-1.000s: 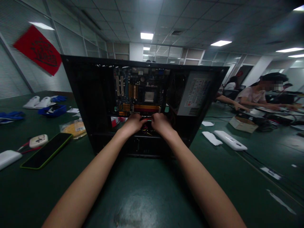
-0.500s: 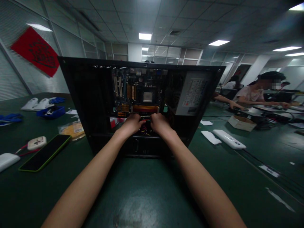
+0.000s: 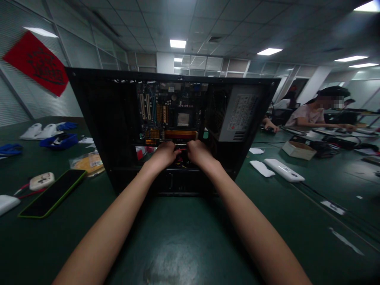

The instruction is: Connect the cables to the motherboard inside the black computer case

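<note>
An open black computer case (image 3: 102, 118) stands upright on the green table. Inside it are a motherboard (image 3: 173, 107) and, at the upper right, a silver power supply (image 3: 239, 114). My left hand (image 3: 165, 153) is closed just below the motherboard's lower edge. Close beside it on the right, my right hand (image 3: 198, 152) is closed too. Red and yellow wires (image 3: 179, 160) show between and below the hands. Both sets of fingertips are hidden, so what they hold cannot be made out.
On the left lie a phone (image 3: 55, 192), a white round-cornered device (image 3: 42, 181), a yellow package (image 3: 88, 163) and a blue tray (image 3: 60, 141). On the right are a white power bank (image 3: 284, 170) and a cardboard box (image 3: 298, 149). A person (image 3: 308, 113) sits at the right.
The view has shifted slightly. My hands keep nearly the same place in the case. At the right, another person's outstretched hand has drawn back to the left.
</note>
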Demonstrator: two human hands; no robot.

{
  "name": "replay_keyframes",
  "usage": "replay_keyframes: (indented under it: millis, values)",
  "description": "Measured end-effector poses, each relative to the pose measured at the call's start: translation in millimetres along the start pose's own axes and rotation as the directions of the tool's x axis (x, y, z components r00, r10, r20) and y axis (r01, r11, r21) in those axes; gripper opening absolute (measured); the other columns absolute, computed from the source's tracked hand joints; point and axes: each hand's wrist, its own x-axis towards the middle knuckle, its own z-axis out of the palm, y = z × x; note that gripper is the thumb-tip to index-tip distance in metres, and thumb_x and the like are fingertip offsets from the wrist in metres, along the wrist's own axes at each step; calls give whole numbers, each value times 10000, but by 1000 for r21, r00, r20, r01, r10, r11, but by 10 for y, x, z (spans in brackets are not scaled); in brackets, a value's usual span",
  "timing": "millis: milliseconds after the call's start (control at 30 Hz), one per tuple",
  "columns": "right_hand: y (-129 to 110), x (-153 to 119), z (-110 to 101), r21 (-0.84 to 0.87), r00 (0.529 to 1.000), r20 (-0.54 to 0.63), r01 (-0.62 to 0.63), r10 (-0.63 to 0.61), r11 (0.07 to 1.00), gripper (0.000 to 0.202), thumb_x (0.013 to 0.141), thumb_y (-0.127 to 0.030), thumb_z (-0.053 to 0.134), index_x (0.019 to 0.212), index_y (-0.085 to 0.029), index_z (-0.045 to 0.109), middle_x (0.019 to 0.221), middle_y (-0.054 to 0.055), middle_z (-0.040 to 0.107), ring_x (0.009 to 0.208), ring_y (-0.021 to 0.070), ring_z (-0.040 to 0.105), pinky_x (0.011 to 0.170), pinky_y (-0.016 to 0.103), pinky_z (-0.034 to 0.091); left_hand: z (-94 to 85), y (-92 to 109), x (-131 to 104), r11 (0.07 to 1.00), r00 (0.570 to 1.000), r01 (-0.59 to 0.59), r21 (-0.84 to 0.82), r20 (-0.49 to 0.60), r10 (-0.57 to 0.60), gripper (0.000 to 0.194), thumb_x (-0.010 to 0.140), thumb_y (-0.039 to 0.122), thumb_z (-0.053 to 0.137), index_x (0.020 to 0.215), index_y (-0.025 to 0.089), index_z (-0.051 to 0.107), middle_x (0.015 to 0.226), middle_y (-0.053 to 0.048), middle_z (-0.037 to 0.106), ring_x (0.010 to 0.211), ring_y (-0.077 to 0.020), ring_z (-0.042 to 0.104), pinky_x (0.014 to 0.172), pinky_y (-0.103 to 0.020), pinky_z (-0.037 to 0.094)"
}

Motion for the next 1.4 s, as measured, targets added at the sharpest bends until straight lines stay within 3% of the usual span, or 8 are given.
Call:
replay_keyframes:
  millis: [367,1033,1400]
  values:
    - [14,41,22,4,1000,2,-5,5,1000,268,934,-110,498,1111,-117,698,1091,183,693,1032,265,672,834,279,494,-12,16,8,1000,999,5,-24,-36,-6,222,912,338,615,887,142,717,919,-114,727,879,-226,665,755,-280,453]
    - [0,28,32,0,999,7,-39,39,999,268,952,-154,488,1118,-133,697,1078,173,698,999,254,681,826,281,505,-27,21,-35,998,1000,13,-54,-8,-14,228,921,339,601,923,144,720,944,-122,725,924,-244,665,795,-297,462]
    - [22,65,56,0,1000,19,-24,24,1000,268,957,-151,483,1112,-120,699,1081,181,696,1012,255,675,836,283,495,-10,12,-3,1000,999,0,25,-36,1,246,910,351,627,949,129,725,978,-129,724,929,-246,663,785,-291,462]
